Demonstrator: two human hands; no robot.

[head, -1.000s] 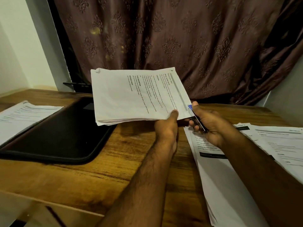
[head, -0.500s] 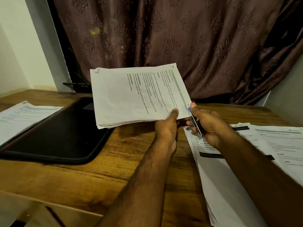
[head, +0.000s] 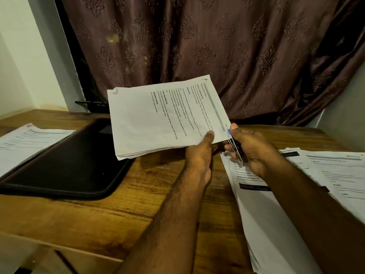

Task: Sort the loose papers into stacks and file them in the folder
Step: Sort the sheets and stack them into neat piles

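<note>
My left hand point(head: 199, 155) grips a stack of printed papers point(head: 162, 119) by its near right edge, thumb on top, holding it up above the table. My right hand point(head: 250, 153) holds a small stapler point(head: 235, 147) with a blue tip, set against the stack's near right corner. A black folder point(head: 65, 163) lies closed on the table to the left, partly under the raised stack. More papers lie on the right point(head: 262, 204), partly hidden by my right arm, and at the far right point(head: 339, 171). Another stack of papers point(head: 25, 141) sits at the left.
The wooden table point(head: 138, 210) runs from a brown patterned curtain point(head: 197, 46) at the back to its front edge near me. A white wall point(head: 19, 56) stands at the left.
The held stack has tilted up a little and risen slightly. My right hand moved the stapler closer onto the stack's corner.
</note>
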